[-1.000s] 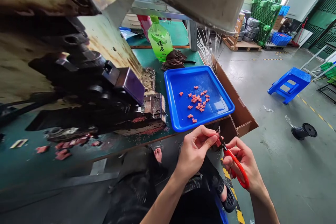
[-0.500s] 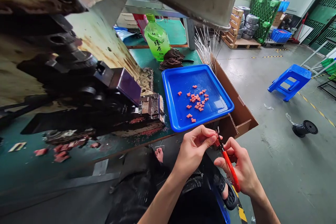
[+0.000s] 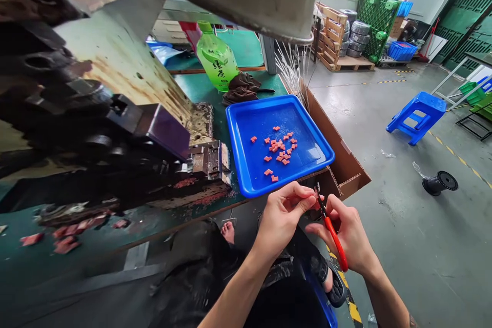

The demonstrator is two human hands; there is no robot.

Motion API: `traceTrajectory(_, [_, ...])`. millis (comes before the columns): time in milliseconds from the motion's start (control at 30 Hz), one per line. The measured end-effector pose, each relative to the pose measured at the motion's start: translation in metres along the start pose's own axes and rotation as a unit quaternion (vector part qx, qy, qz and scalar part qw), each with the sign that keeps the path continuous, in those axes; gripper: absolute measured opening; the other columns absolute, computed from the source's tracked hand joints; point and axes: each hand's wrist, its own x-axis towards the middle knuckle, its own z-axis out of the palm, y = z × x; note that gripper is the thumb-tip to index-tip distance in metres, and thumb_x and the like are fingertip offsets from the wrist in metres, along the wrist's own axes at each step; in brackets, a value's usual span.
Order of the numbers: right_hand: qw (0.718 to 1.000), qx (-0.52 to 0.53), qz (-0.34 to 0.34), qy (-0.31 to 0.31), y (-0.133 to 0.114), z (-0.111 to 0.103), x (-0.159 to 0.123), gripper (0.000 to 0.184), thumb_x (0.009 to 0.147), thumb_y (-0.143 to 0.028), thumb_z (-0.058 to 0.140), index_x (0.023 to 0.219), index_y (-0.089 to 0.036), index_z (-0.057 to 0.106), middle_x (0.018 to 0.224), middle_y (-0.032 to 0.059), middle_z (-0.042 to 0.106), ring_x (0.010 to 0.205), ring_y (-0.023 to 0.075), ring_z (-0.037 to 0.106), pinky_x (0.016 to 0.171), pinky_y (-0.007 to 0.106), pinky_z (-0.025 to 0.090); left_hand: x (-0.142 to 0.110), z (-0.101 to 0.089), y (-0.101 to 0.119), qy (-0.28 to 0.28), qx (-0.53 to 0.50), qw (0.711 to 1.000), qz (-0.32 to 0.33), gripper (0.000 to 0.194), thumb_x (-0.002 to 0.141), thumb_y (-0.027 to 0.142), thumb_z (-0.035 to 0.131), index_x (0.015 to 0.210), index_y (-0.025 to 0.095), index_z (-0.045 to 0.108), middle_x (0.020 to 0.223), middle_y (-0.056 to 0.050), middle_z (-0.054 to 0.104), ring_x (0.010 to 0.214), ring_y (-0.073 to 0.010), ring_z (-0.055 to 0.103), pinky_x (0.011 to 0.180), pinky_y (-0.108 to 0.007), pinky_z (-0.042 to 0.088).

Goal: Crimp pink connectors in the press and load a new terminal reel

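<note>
My left hand is closed, pinching a small red piece between thumb and fingertips, most of it hidden. In my right hand are red-handled cutters, their dark jaws up against the red piece; the thumb stands off the handle. Just beyond both hands, a blue tray rests on the green bench. Several small red notched pieces lie loosely scattered in its middle.
At the left a worn press machine stands on the bench, with red scraps by its base. A green bottle and dark cloth sit behind the tray. An open cardboard box adjoins its right side.
The view has turned slightly right. My right thumb has come away from the cutter handle, and the handles have swung closer together and more upright. The left hand keeps its pinch.
</note>
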Motion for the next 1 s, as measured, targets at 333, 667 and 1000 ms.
traceTrajectory(333, [0.997,-0.043,-0.028,0.06,0.008,-0.014,0.012,0.046,0.089,-0.052,0.07,0.072,-0.026,0.035,0.059,-0.0089,0.035,0.054,0.0096,0.026,0.048,0.023,0.024,0.015,0.021,-0.004,-0.01,0.036,0.999,0.021,0.022,0.069,0.033,0.089,0.069,0.018,0.073,0.074,-0.003,0.078,0.068,-0.0194,0.073,0.069,-0.029,0.06])
traceTrajectory(667, [0.994,0.047,-0.008,0.102,0.02,-0.036,0.022,0.057,0.079,-0.062,0.08,0.071,-0.027,0.035,0.044,-0.0124,0.043,0.034,0.0071,0.037,0.036,0.019,0.027,0.034,0.052,-0.02,-0.032,0.025,0.999,0.033,0.023,0.07,0.031,0.084,0.067,0.019,0.065,0.067,-0.002,0.076,0.065,-0.0194,0.074,0.068,-0.029,0.058])
traceTrajectory(1000, [0.985,0.093,-0.028,0.14,0.026,-0.01,0.011,0.044,0.087,-0.06,0.076,0.1,-0.019,0.068,0.044,-0.0072,0.057,0.032,0.0127,0.049,0.035,0.023,0.039,0.008,0.028,-0.014,-0.005,-0.033,0.999,0.038,0.03,0.072,0.038,0.091,0.073,0.019,0.067,0.075,-0.003,0.078,0.078,-0.0237,0.08,0.08,-0.035,0.064])
